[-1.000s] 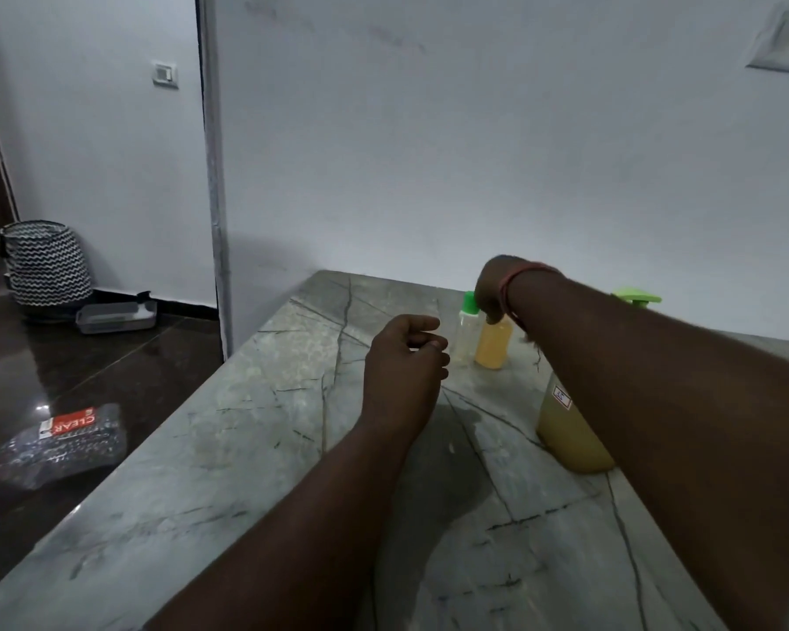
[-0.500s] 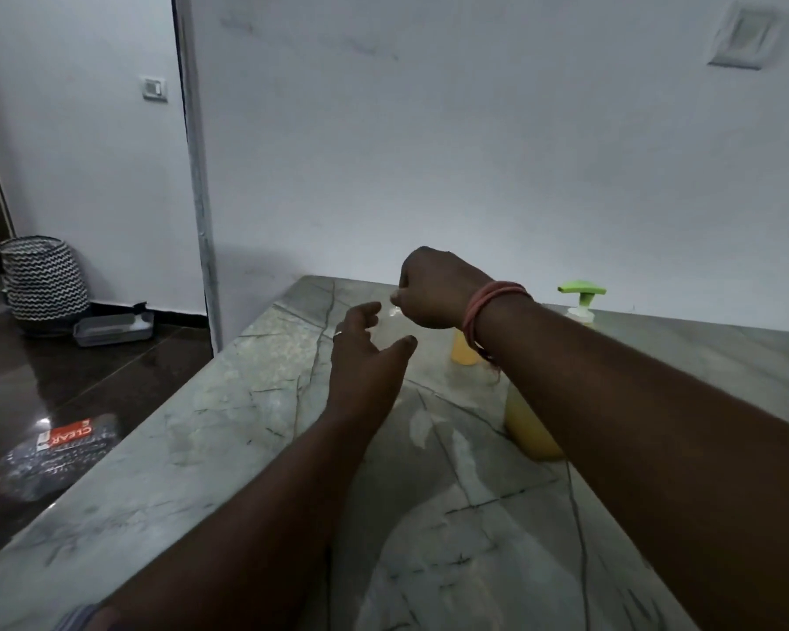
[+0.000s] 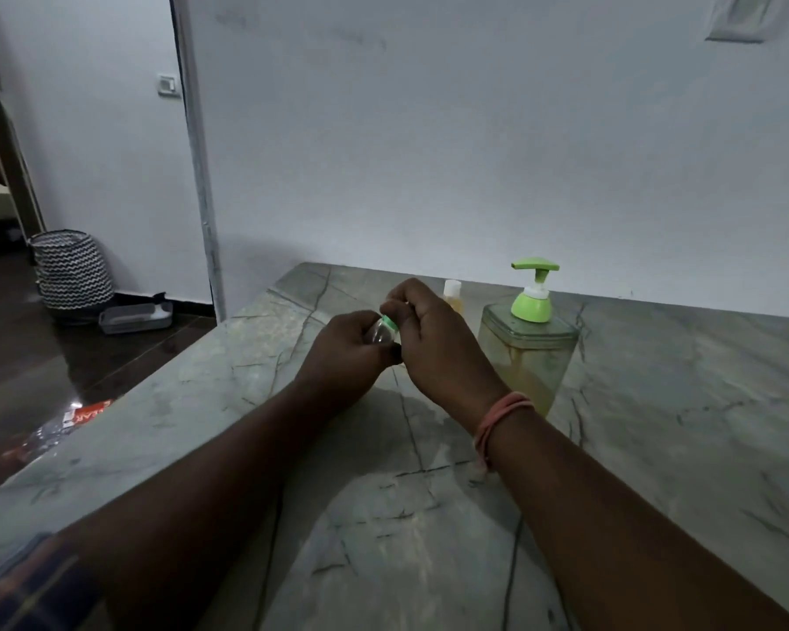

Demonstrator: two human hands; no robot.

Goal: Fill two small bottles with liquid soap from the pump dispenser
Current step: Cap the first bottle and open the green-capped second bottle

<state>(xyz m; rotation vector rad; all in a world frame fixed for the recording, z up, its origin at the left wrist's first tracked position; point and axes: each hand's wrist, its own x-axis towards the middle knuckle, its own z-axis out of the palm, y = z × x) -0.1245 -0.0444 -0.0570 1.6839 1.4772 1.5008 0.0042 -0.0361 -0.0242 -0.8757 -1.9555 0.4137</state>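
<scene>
Fingers (image 3: 383, 307) of the right hand (image 3: 433, 352) pinched the green cap (image 3: 389, 322) of a small clear bottle (image 3: 376, 335), and the left hand (image 3: 345, 352) curled round that bottle's body. Both hands were above the grey stone counter (image 3: 657, 403). The pump dispenser (image 3: 527, 343) stood on the counter, just right of the hands, with yellow soap low inside and a green pump on top. Behind the hands, beside the dispenser, stood a second small bottle (image 3: 453, 293), yellowish with its top open.

veined stone counter (image 3: 657, 403), clear plastic dispenser (image 3: 527, 352)
</scene>
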